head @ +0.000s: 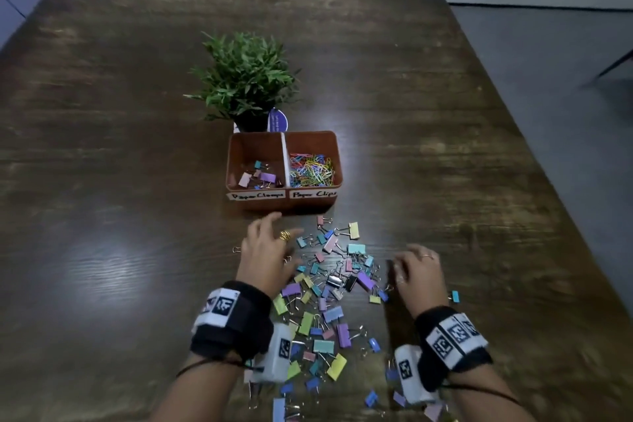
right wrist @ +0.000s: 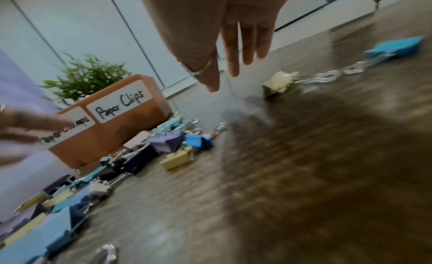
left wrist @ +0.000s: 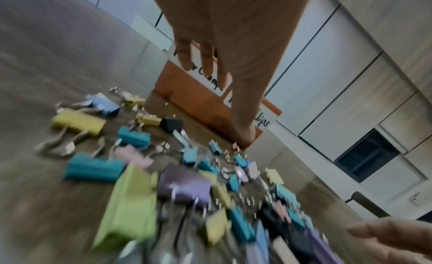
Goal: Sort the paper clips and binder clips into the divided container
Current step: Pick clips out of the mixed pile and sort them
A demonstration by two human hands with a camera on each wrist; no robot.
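Observation:
An orange divided container (head: pixel 233 161) stands mid-table; its left compartment, labelled "Paper Clamps", holds a few binder clips (head: pixel 258 176), and its right one, labelled "Paper Clips", holds coloured paper clips (head: pixel 311 169). In front of it lies a scattered pile of pastel binder clips (head: pixel 329 291) (left wrist: pixel 182 183) (right wrist: pixel 168 142). My left hand (head: pixel 270 240) (left wrist: pixel 224 64) hovers over the pile's far left edge, near the container (left wrist: pixel 187 88), fingers stretched and empty. My right hand (head: pixel 414 271) (right wrist: pixel 233 55) hangs over the pile's right edge, fingers straight, holding nothing.
A small potted plant (head: pixel 245 79) stands just behind the container. A lone teal clip (head: pixel 455 296) lies right of my right hand; in the right wrist view a pale yellow clip (right wrist: pixel 278 83) lies on the table right of the fingertips. The dark wooden table (head: pixel 102 181) extends wide on both sides.

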